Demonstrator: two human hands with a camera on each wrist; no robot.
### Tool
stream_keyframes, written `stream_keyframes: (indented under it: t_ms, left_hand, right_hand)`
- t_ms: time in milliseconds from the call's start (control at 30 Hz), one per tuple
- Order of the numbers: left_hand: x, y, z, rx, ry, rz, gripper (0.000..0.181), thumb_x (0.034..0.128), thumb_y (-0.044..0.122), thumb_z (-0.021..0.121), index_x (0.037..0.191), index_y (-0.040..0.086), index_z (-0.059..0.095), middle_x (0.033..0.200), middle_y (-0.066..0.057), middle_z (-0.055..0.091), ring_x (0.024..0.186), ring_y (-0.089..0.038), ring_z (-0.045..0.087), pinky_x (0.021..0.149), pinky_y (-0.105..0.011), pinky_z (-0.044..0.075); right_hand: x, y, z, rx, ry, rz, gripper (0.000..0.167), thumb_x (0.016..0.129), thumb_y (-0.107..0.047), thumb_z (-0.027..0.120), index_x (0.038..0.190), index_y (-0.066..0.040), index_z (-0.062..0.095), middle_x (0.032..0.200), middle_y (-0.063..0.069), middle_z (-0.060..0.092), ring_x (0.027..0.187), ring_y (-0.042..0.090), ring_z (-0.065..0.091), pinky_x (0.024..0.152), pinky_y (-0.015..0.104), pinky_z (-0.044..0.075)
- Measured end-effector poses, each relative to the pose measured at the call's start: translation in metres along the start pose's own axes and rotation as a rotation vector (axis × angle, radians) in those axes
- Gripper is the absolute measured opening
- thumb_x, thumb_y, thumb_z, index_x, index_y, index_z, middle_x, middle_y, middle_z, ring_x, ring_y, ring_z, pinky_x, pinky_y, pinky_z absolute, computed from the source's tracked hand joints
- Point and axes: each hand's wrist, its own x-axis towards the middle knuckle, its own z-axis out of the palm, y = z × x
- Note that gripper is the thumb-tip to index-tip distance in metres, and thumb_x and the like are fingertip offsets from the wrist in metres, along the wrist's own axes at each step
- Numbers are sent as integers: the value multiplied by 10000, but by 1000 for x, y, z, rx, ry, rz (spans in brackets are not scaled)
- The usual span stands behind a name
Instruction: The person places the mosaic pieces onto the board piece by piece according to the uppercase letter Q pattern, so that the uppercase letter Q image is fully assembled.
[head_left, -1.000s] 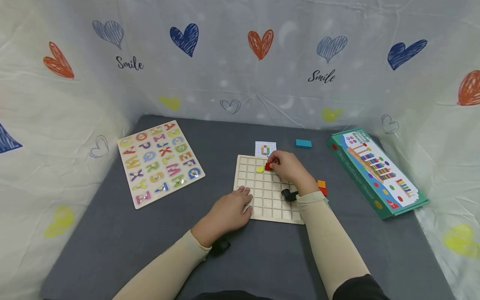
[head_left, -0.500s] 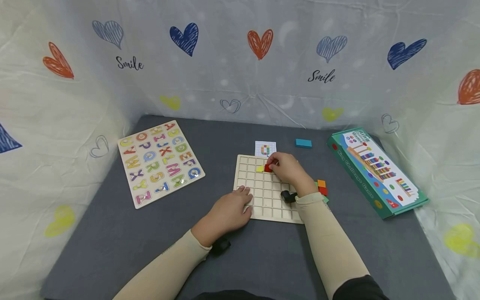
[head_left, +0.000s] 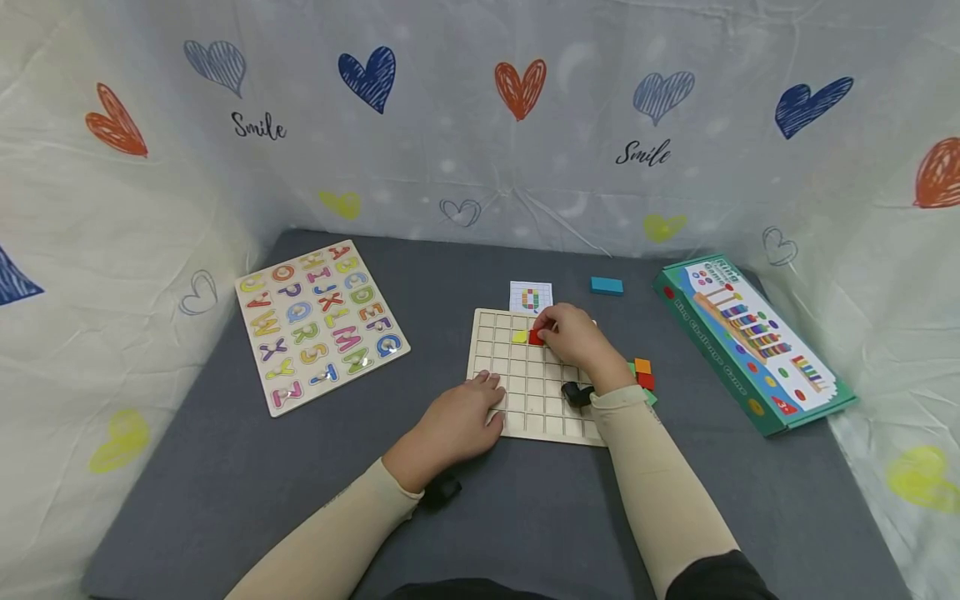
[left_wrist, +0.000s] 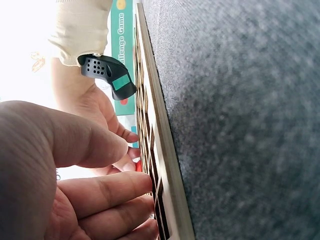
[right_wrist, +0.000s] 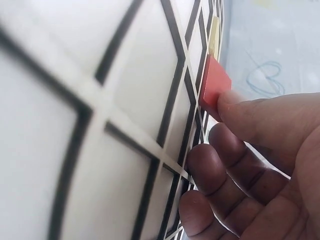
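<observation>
A wooden grid board (head_left: pixel 517 400) lies flat on the table. On its second row sits a yellow square tile (head_left: pixel 520 337), and to the right of it is a red square tile (head_left: pixel 536 337). My right hand (head_left: pixel 573 337) holds the red tile at the board; in the right wrist view the thumb lies on the red tile (right_wrist: pixel 215 87), which is tilted or only partly in its cell, I cannot tell which. My left hand (head_left: pixel 457 421) rests on the board's left edge with loosely extended fingers (left_wrist: pixel 107 190). The right hand hides several cells.
A pattern card (head_left: pixel 531 297) lies behind the board. A blue block (head_left: pixel 607 287) sits at the back; orange and red tiles (head_left: pixel 643 373), with green partly hidden, lie right of the board. An alphabet puzzle (head_left: pixel 322 329) is at left, a green game box (head_left: pixel 753 346) at right.
The red tile has shifted slightly left beside the yellow tile, with my right hand still on it. More green shows by the right sleeve. My left hand stays in place.
</observation>
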Motion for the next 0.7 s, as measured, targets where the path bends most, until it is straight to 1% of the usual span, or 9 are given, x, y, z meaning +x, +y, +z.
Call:
stream_keyframes:
  t_ms: [167, 400, 533, 633, 700]
  left_hand:
    - [0, 1, -1, 11, -5, 1, 463, 1061, 254, 630, 1452, 15, 695, 1610, -157, 583, 1562, -325, 496, 1249, -513, 453]
    - [1, 1, -1, 9, -12, -8, 470, 1067, 268, 624, 1460, 20, 689, 1621, -152, 573, 1569, -324, 485, 1253, -516, 448]
    - [1, 1, -1, 11, -10, -8, 467, 1070, 266, 621, 1460, 18, 689, 1620, -151, 572, 1569, -322, 486, 1256, -511, 445]
    - [1, 1, -1, 12, -8, -6, 466, 1070, 267, 623, 1458, 20, 691, 1618, -151, 575, 1566, -323, 490, 1253, -511, 448]
    - [1, 1, 0, 11, -8, -6, 465, 1071, 269, 621, 1459, 22, 691, 1618, -151, 576, 1565, -325, 491, 1251, -511, 450]
  right_hand:
    - [1, 2, 2, -5, -4, 8, 127, 1091, -114, 654, 1098, -51, 764, 1144, 148, 683, 997, 301, 644, 917, 475, 552]
    - [4, 3, 2, 6, -10, 11, 113, 1084, -102, 655, 1091, -57, 759, 1082, 129, 728, 949, 289, 654, 890, 460, 560]
    - [3, 2, 2, 6, -14, 14, 108, 1083, -100, 660, 1101, -55, 756, 1085, 129, 734, 953, 290, 657, 898, 460, 564]
    - [1, 2, 0, 9, -10, 18, 137, 1095, -138, 653, 1160, -60, 746, 1059, 119, 708, 932, 282, 634, 866, 445, 549]
    - [-1, 3, -4, 20, 11, 16, 177, 1103, -167, 645, 1216, -61, 732, 1026, 112, 673, 900, 276, 603, 827, 431, 523]
